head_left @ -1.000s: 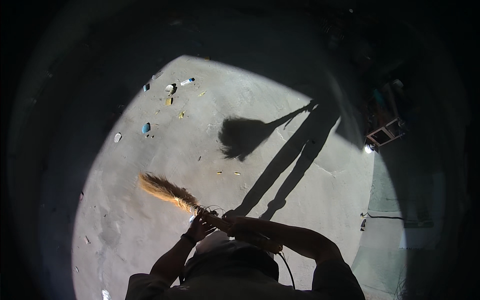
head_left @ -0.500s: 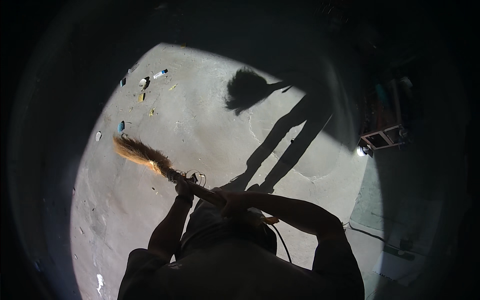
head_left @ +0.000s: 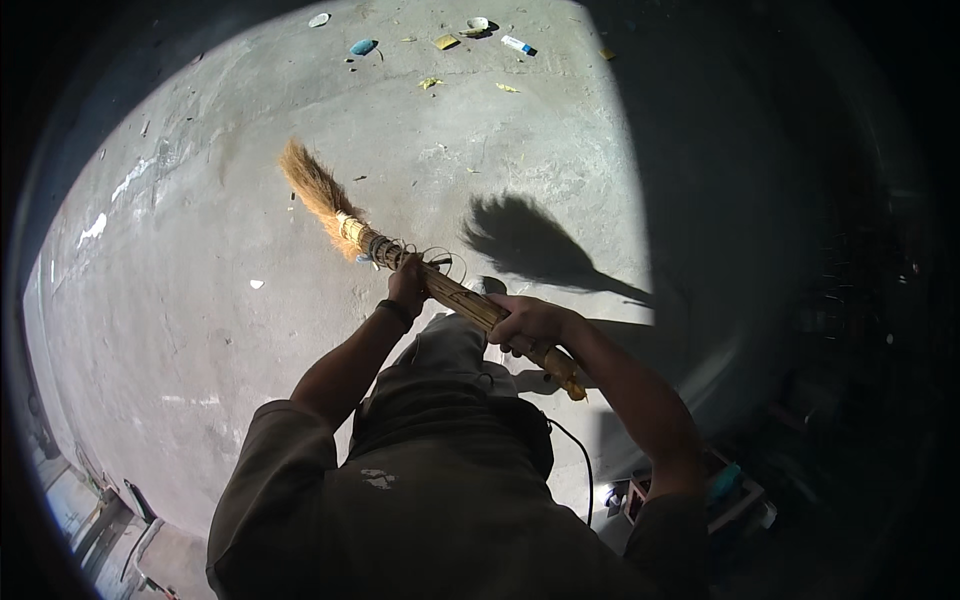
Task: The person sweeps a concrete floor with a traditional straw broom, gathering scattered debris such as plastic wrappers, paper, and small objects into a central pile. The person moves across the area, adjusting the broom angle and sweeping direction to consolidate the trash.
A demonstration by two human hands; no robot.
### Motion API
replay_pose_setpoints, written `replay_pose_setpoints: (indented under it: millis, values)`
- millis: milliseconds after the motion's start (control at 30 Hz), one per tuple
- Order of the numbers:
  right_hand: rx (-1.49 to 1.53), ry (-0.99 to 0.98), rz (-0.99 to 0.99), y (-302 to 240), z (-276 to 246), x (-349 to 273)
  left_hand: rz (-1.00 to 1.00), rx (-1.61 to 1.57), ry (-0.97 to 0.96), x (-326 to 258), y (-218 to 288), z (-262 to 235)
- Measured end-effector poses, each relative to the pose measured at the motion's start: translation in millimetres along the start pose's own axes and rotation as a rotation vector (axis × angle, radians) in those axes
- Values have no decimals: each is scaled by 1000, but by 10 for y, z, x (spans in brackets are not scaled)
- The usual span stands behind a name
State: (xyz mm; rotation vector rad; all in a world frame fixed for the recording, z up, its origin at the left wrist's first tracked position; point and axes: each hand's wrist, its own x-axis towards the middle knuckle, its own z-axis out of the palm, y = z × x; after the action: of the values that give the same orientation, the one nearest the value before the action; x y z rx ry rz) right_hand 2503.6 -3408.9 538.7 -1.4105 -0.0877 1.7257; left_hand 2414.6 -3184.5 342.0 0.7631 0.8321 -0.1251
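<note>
A straw broom (head_left: 455, 292) slants across in front of my body, its bristles (head_left: 318, 188) up at the left and its handle end down at the right. My left hand (head_left: 408, 284) is wrapped round the shaft just below the wire-bound neck. Farther down, my right hand (head_left: 532, 324) grips the handle near its butt end. Thin loops of loose wire stick out beside the left hand. The bristles look raised off the floor, with the broom's shadow (head_left: 530, 240) falling to their right.
Litter lies on the sunlit concrete floor (head_left: 220, 330) at the far side: a blue piece (head_left: 363, 47), a yellow sponge-like block (head_left: 446, 42), a white-and-blue tube (head_left: 518, 45) and several scraps. A dark frame-like object (head_left: 735, 500) stands at lower right. A black cord (head_left: 580, 450) hangs by my waist.
My body has turned left, so the litter now sits at the top and the dark frame at lower right. Both hands have kept hold of the broom, now lit more brightly.
</note>
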Motion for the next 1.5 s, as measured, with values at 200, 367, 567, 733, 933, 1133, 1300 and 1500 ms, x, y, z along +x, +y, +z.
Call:
replay_pose_setpoints:
  millis: [200,367,567,733,933,1133,1300,1500]
  values:
    - [103,-377,234,-366,-989,187,-30,-135,413,164,-537,252]
    - [-65,-509,460,-130,-1324,1012,-20,-535,713,151,-1317,53]
    - [-95,-664,840,934,-1924,1441,-129,-791,720,50,-2706,870]
    - [110,-513,576,1285,-3630,1141,-258,-1004,702,1440,-3328,2178]
    - [288,107,268,2,-6121,211,74,263,486,4492,-2591,4633]
    - [-149,194,160,-1232,-6525,124,253,284,411,5001,-933,5507]
    - [-213,-13,279,-1707,-5989,140,162,-433,656,4118,-506,5048]
    - [-304,-412,496,-955,-4503,1419,315,-889,1088,2792,-1152,3089]
